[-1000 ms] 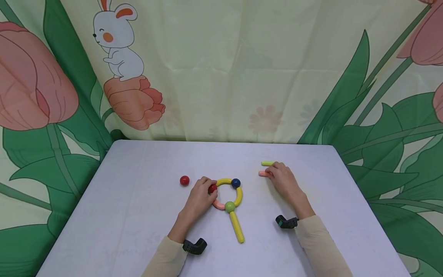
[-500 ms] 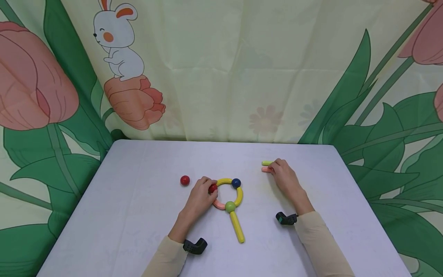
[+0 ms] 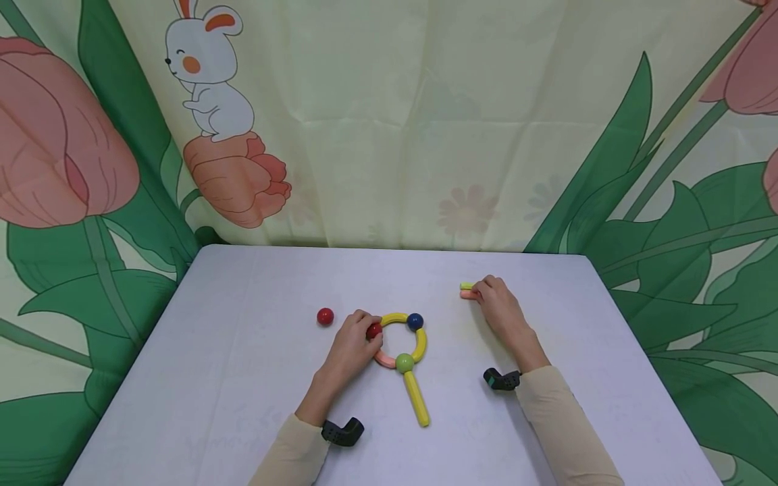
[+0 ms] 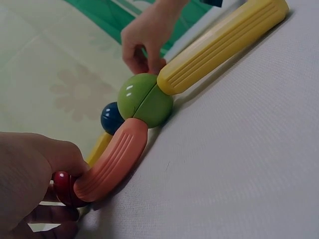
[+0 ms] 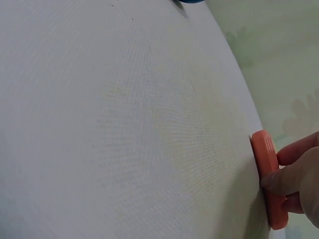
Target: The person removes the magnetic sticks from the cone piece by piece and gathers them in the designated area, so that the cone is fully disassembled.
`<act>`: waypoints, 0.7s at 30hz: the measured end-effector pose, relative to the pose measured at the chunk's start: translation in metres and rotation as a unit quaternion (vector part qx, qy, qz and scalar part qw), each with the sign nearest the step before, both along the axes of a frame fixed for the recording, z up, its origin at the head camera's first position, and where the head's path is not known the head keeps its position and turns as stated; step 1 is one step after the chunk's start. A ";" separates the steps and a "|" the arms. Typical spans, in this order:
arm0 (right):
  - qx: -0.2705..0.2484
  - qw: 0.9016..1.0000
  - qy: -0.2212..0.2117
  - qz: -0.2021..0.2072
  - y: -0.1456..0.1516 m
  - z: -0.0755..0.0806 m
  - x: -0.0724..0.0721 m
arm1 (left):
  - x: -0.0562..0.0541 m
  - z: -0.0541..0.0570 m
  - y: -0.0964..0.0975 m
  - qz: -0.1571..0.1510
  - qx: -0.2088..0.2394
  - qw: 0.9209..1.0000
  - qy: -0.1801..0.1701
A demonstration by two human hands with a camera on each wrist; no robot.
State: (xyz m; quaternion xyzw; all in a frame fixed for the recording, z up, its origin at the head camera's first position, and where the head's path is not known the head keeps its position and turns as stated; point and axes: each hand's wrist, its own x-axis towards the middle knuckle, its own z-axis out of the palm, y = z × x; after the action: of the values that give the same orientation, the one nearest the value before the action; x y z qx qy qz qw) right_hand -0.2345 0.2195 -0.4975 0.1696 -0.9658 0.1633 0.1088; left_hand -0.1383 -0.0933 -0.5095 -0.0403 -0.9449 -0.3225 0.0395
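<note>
My left hand (image 3: 350,343) pinches a red ball (image 3: 373,331) at the left side of a ring on the table. The ring is made of curved yellow rods (image 3: 421,344), a curved pink rod (image 4: 113,162), a blue ball (image 3: 415,321) and a green ball (image 3: 404,363). From the green ball a straight yellow rod (image 3: 417,399) extends toward the front. At the back right, my right hand (image 3: 502,312) grips a short pink rod (image 5: 265,152) between thumb and fingers, low on the table. Just behind it lies a yellow-green rod (image 3: 466,286), partly hidden by the fingers.
A loose red ball (image 3: 325,316) sits left of my left hand. The table (image 3: 255,378) has a white cloth, and a printed curtain (image 3: 377,169) hangs behind its far edge. Each wrist wears a black camera (image 3: 343,433).
My right hand has shifted slightly away from me with the pink rod, bringing it up close to the yellow-green rod. The left hand has stayed on the red ball.
</note>
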 end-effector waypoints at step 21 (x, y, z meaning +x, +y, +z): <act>-0.043 0.998 -0.037 -0.013 -0.020 0.014 0.029 | 0.000 0.001 -0.001 -0.003 0.003 1.000 -0.004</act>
State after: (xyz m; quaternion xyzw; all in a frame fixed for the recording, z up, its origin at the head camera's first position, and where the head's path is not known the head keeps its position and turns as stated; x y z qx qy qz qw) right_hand -0.2058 0.1991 -0.4839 0.1459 -0.9634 0.2093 0.0820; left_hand -0.1383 -0.0938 -0.5083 -0.0416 -0.9440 -0.3256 0.0347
